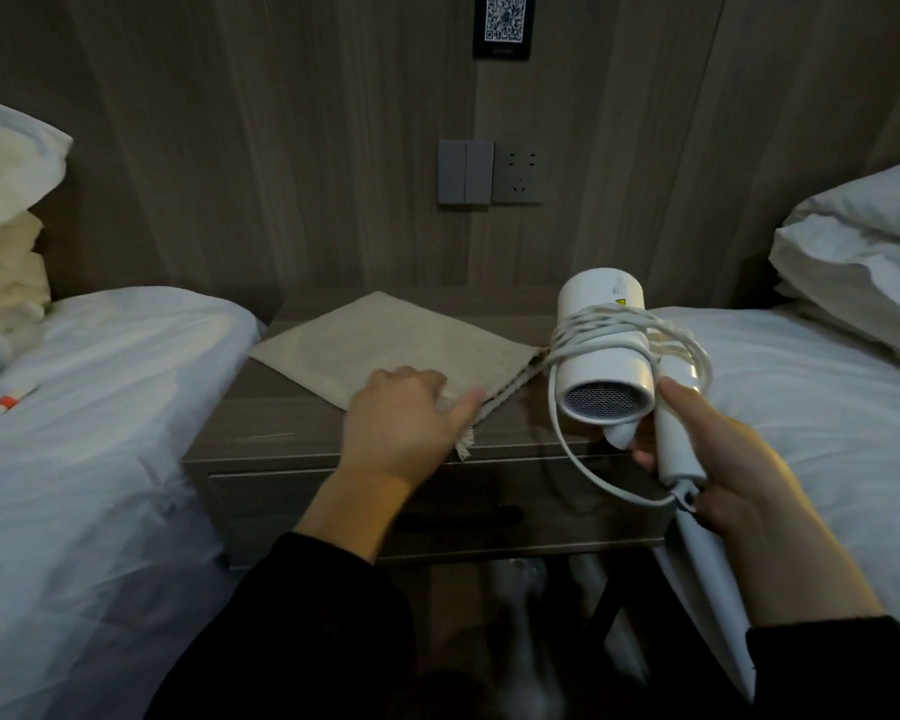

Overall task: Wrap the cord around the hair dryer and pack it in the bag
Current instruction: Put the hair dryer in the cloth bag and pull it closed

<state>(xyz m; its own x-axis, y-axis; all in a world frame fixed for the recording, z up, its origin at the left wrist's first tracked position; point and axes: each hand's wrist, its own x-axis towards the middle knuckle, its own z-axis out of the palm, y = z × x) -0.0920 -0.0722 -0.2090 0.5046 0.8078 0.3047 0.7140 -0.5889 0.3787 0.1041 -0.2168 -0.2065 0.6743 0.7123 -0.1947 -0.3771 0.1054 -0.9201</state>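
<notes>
Head view, looking down between two beds. My right hand point(733, 459) holds the white hair dryer point(606, 356) by its handle, fingers point(645, 454) clamped around the handle, with the dryer raised above the right end of the tabletop point(281, 428) and its mesh intake grille turned toward me. The white cord point(598, 324) is wound in several loops around the dryer's barrel; one longer loop hangs down on the left and curves back to the base of the handle near my palm.

My left hand point(406, 423) rests palm down on the near right corner of the beige fabric bag point(385, 345), fingers together and pressed flat on the cloth, near the bag's braided drawstring point(505, 392), whose frayed end hangs over the tabletop's front edge. The bag lies flat on the tabletop, just left of the dryer and not touching it.

Behind, on the wood-panelled wall: a grey switch plate point(464, 172) beside a socket point(518, 173), and a QR-code plaque point(503, 23) above. White pillows point(863, 252) lie on the right bed point(827, 397).
</notes>
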